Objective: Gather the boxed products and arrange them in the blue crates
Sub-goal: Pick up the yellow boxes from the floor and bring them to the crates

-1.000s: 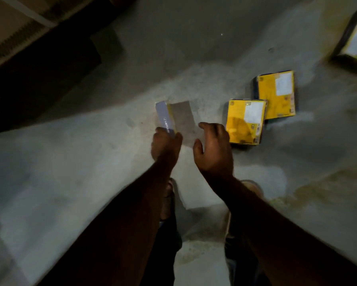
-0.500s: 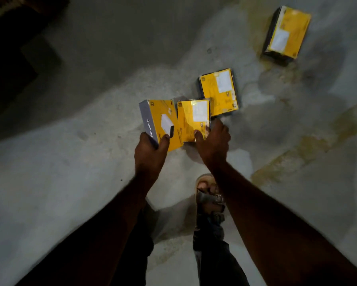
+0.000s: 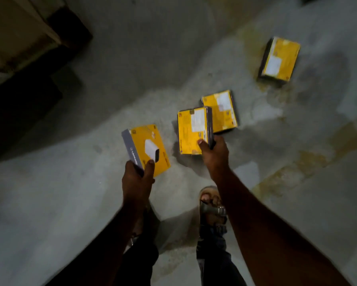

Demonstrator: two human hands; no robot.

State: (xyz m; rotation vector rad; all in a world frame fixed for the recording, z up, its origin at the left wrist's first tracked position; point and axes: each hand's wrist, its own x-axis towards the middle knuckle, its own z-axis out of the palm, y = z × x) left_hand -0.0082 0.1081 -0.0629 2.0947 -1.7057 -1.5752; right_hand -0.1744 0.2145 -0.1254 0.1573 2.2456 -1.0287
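My left hand grips a yellow product box with a grey side by its lower end and holds it above the concrete floor. My right hand pinches a second yellow box at its lower right corner, thumb on its face. Just beyond, a third yellow box lies flat on the floor, partly behind the one in my right hand. A fourth yellow box lies further off at the upper right. No blue crate is in view.
The grey concrete floor has yellowish stains at the right. A dark shelf or pallet structure fills the upper left corner. My sandalled foot stands below my right hand.
My right hand has taken hold of the near floor box and lifted it. My left hand with its box has drifted left and lower, and the two held boxes are now apart.
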